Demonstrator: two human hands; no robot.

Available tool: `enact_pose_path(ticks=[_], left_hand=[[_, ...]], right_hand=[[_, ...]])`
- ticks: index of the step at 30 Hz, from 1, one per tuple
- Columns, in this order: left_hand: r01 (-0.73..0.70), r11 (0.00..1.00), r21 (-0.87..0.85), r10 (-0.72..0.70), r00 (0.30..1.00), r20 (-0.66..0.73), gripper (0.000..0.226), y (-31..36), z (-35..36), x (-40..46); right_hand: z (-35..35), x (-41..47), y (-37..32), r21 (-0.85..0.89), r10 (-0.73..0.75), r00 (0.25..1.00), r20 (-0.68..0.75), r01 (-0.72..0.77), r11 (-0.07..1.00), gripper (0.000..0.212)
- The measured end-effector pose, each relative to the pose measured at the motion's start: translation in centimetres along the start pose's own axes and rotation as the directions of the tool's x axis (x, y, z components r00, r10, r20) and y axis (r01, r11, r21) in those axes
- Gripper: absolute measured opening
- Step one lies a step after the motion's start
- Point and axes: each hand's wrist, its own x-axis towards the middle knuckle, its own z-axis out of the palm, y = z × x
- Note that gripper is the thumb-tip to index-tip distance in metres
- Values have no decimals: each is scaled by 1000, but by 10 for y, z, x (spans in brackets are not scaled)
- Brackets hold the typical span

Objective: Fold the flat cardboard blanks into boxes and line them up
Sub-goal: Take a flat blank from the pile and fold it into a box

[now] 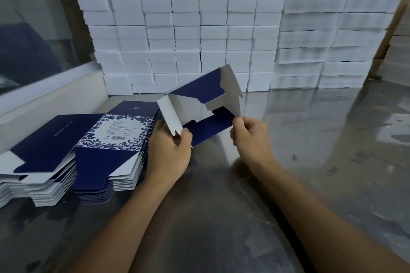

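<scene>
I hold one dark blue cardboard blank (199,93) with a white inside above the steel table, partly opened into a tube with its end flaps spread toward me. My left hand (169,150) pinches the left white flap near its notched tip. The right white flap's lower corner is pinched by my right hand (249,137). A stack of flat blue blanks (106,146) with a floral printed panel and barcode lies on the table just left of my left hand.
White foam blocks (188,29) are stacked in tall columns across the back of the shiny steel table (310,162). A white ledge and glass panel (44,86) run along the left. A brown cardboard edge shows at the far right.
</scene>
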Motion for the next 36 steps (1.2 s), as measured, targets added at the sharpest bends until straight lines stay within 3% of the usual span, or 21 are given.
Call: enact_pose_path(ticks=[2, 7, 11, 15, 17, 19, 22, 27, 36], left_hand=[[-43, 999, 33, 44, 999, -19, 31, 2, -2, -1], [-86, 996, 0, 86, 996, 0, 64, 6, -7, -4], [-127, 990, 67, 125, 992, 33, 74, 5, -9, -3], [-249, 963, 99, 246, 969, 36, 78, 5, -8, -3], [-310, 942, 131, 312, 950, 12, 76, 3, -10, -1], [-364, 902, 234, 375, 927, -1, 60, 4, -10, 0], [-327, 915, 236, 349, 936, -55, 37, 7, -11, 1], [-309, 936, 170, 336, 928, -163, 36, 14, -15, 4], [-362, 915, 180, 394, 900, -190, 32, 15, -13, 4]], right_hand=[[-1, -1, 0, -27, -7, 1000, 3, 7, 1000, 40], [-5, -5, 0, -283, -125, 991, -42, 108, 953, 41], [-5, -6, -8, -134, -226, 968, -110, 210, 968, 29], [-2, -8, -14, -55, -306, 951, -38, 303, 951, 10], [-2, -9, -15, -15, -324, 946, -16, 324, 946, 12], [-3, -11, -18, 56, -350, 936, 30, 348, 936, 17], [-2, -15, -22, 146, -355, 932, 71, 342, 928, 27], [3, -13, -16, 46, -310, 943, 119, 307, 951, 18], [4, -10, -16, -131, -383, 923, -46, 374, 918, 16]])
